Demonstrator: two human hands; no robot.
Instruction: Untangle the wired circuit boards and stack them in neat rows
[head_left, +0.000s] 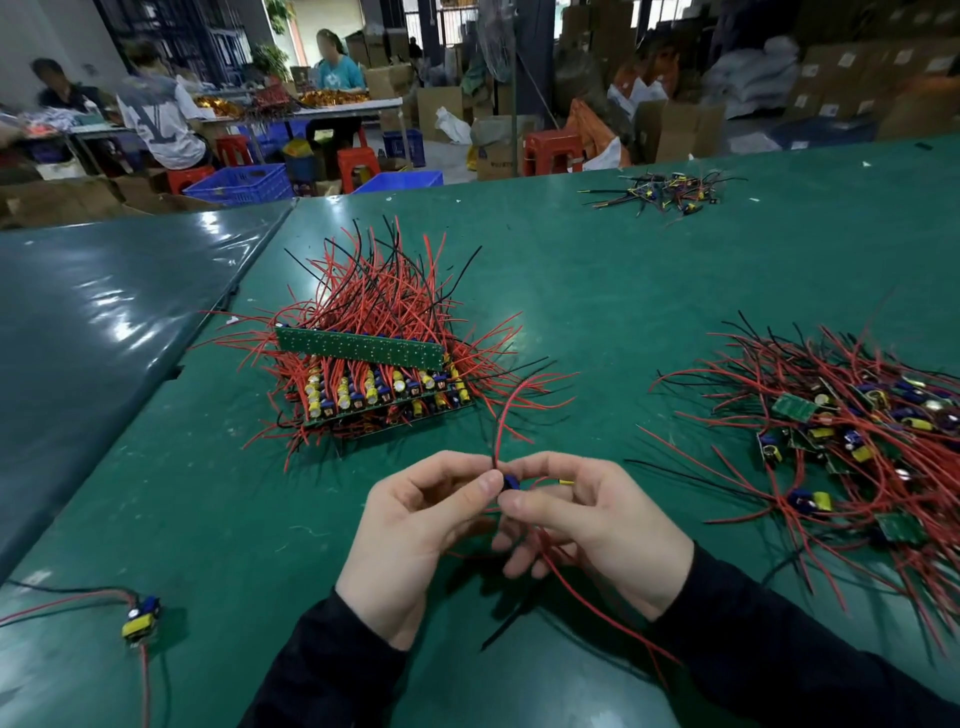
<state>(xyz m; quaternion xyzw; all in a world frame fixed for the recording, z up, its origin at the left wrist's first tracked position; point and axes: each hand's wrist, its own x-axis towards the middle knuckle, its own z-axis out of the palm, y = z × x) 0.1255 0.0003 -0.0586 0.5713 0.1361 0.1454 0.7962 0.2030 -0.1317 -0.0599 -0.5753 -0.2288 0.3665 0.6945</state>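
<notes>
**Both hands are holding one wired board above the counter**

The green counter (649, 270) is filling most of the view, and its far edge is running across the top, with open green surface in front of the hands and between the heaps. The tangled heap (852, 431) of boards with red and black wires is lying at the right, reaching out of the right edge. The stacked rows (374, 384) are sitting in the middle, with the rows running left to right and the wires fanning away toward the far edge. One long green board (361, 347) is leaning on its edge across the top of them. A smaller wire pile (670, 195) is lying far away at the right.

The left hand (415, 530) and right hand (597, 525) are meeting near the front edge. Their fingers are pinching one small board (510, 482) between the thumbs; its red wires are pointing up and also trailing down toward the person. A single board (141, 618) is lying at the near left.
</notes>
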